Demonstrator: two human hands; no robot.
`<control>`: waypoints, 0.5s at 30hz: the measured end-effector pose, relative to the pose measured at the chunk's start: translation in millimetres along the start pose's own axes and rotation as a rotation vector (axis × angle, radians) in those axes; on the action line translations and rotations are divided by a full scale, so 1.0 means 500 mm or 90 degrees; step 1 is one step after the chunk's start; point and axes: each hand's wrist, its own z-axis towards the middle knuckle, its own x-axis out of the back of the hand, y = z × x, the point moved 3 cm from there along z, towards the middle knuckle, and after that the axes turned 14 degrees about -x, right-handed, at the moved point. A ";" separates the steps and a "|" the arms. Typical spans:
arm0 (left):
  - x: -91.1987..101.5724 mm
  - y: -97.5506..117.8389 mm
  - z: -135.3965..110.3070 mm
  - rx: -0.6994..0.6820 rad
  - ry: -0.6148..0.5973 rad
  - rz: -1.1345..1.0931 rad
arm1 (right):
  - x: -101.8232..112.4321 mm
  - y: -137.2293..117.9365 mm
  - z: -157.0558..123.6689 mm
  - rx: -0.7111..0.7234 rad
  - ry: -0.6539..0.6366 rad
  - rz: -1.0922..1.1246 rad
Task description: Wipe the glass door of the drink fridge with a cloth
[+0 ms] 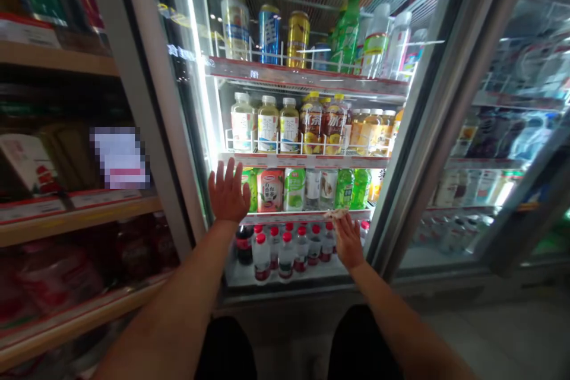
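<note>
I face an open drinks cooler with lit shelves. My left hand (228,192) is raised with fingers spread, palm toward the left end of the third shelf (307,214), holding nothing. My right hand (347,241) is closed on a small crumpled whitish cloth (335,213), pressed against the front edge of that shelf. Green and white bottles (294,189) stand on the shelf between my hands. Below are several small red-capped bottles (285,252) and a dark cola bottle (244,243).
The cooler's glass door (467,148) swings out to the right, its metal frame (414,148) close to my right hand. Wooden shelves (75,219) with packaged goods stand at the left. Upper cooler shelves hold cans (269,32) and juice bottles (289,124). Grey floor lies at the lower right.
</note>
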 end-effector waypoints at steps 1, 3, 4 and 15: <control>0.001 0.001 0.000 -0.001 0.002 0.001 | 0.002 0.006 0.005 -0.013 0.001 -0.003; 0.002 0.002 0.001 -0.003 0.008 -0.004 | 0.007 0.018 0.019 -0.064 0.002 -0.002; 0.003 0.003 0.002 -0.002 0.008 -0.010 | 0.009 0.023 0.024 -0.100 0.002 0.003; 0.002 0.004 0.001 -0.020 0.014 0.009 | 0.021 0.091 0.023 -0.359 0.072 0.087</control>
